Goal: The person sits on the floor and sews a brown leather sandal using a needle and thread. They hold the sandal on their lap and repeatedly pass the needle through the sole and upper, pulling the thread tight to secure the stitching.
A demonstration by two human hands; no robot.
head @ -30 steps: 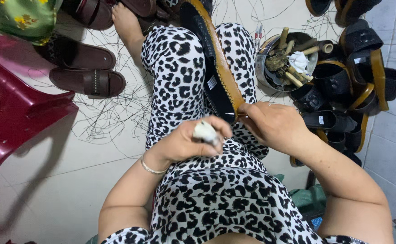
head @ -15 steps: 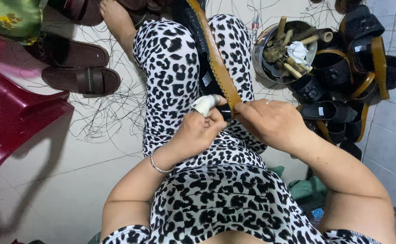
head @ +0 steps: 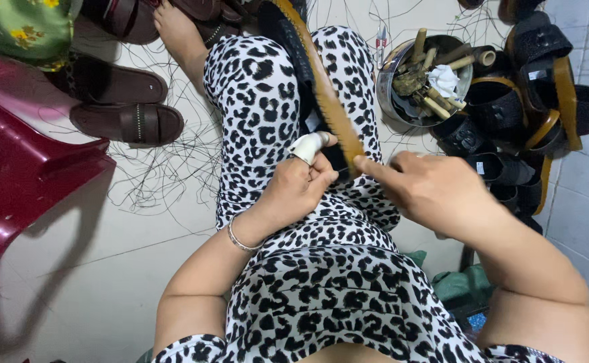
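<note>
- Tan-edged sandal sole (head: 321, 101) propped along lap, gripped at near end by right hand (head: 435, 191).
- Left hand (head: 298, 188), bandaged fingertip, curled beside sole edge; contents hidden.
- Finished black sandals (head: 529, 101) piled right; stitching apparently midway.

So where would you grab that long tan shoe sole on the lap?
Probably the near end of the tan sole, from its right side. It lies lengthwise along the leg, the right hand already meets that end, and the left hand braces the other side.

Left hand (head: 294, 188) and right hand (head: 435, 191) grip a tan-edged sandal sole (head: 321, 94) on the lap.
</note>
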